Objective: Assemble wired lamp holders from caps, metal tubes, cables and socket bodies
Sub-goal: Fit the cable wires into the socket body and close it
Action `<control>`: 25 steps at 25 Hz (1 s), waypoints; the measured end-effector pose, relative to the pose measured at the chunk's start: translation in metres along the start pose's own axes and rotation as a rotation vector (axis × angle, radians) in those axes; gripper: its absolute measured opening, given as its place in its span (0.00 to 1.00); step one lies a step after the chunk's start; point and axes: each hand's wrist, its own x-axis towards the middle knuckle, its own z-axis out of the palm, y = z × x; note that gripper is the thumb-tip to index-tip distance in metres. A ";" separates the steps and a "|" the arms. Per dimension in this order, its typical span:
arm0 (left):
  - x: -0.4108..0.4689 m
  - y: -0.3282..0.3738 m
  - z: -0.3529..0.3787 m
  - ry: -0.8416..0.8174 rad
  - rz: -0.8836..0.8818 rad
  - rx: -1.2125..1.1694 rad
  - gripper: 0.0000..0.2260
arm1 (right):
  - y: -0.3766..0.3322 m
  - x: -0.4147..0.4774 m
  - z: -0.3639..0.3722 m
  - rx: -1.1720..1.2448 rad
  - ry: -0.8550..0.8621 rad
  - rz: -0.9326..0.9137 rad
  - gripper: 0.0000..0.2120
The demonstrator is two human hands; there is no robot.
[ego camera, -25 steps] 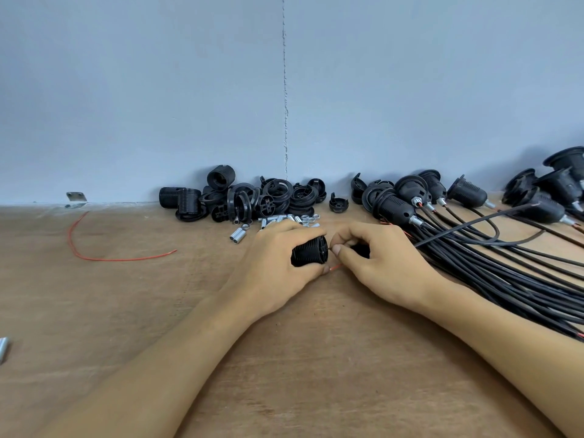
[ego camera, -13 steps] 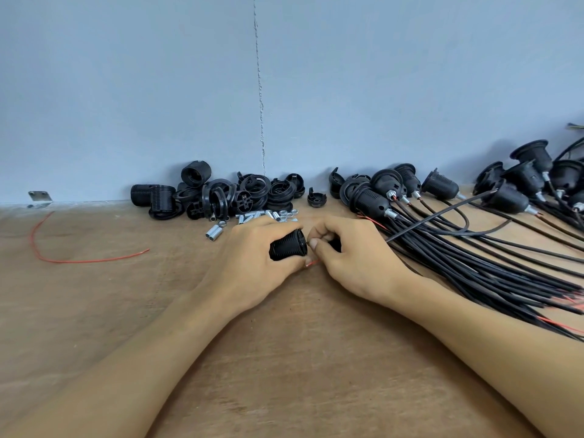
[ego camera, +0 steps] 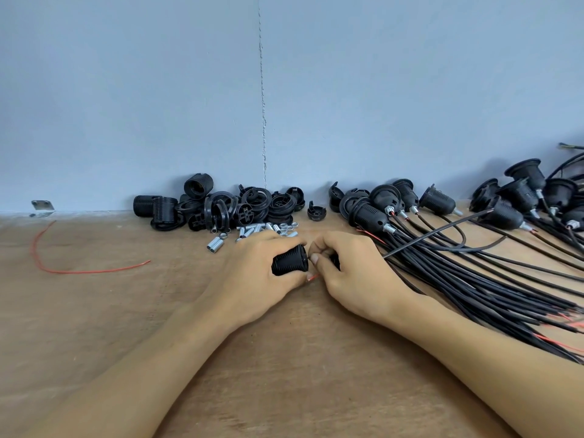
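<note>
Both forearms reach in from the bottom edge and meet at the middle of the brown wooden tabletop (ego camera: 126, 311), wrists low on the wood. The left hand (ego camera: 259, 279) curls its fingers and thumb round a black ribbed plastic socket body (ego camera: 289, 260). The socket lies on its side just above the table, with its long axis running left to right and its right end facing the other hand. The right hand (ego camera: 357, 276) is bent inward, thumb and forefinger pinched together right at that end, the other fingers curled over a small black part (ego camera: 335, 261) that is mostly hidden. A thin red wire tip (ego camera: 313, 277) shows just below the pinch.

Behind the hands lie short silver metal tubes (ego camera: 252, 230) and a heap of black plastic caps and rings (ego camera: 240, 210). A fan of black cables (ego camera: 474, 279) spreads to the right from finished black lamp holders (ego camera: 379, 210).
</note>
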 end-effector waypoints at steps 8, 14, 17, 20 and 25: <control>-0.002 0.000 0.001 0.017 -0.006 0.007 0.20 | 0.001 -0.001 -0.001 0.016 -0.013 0.000 0.06; -0.004 -0.004 0.001 0.039 -0.043 -0.019 0.21 | 0.001 -0.001 0.001 0.042 0.003 0.018 0.07; -0.004 -0.007 0.002 0.069 -0.069 -0.047 0.21 | -0.001 0.000 0.002 0.094 0.048 0.057 0.07; -0.004 -0.007 0.001 0.086 -0.097 -0.052 0.21 | -0.001 -0.001 0.001 0.114 0.054 0.087 0.06; -0.005 -0.004 0.000 0.081 -0.109 -0.088 0.19 | -0.003 -0.002 -0.001 0.101 0.040 0.057 0.07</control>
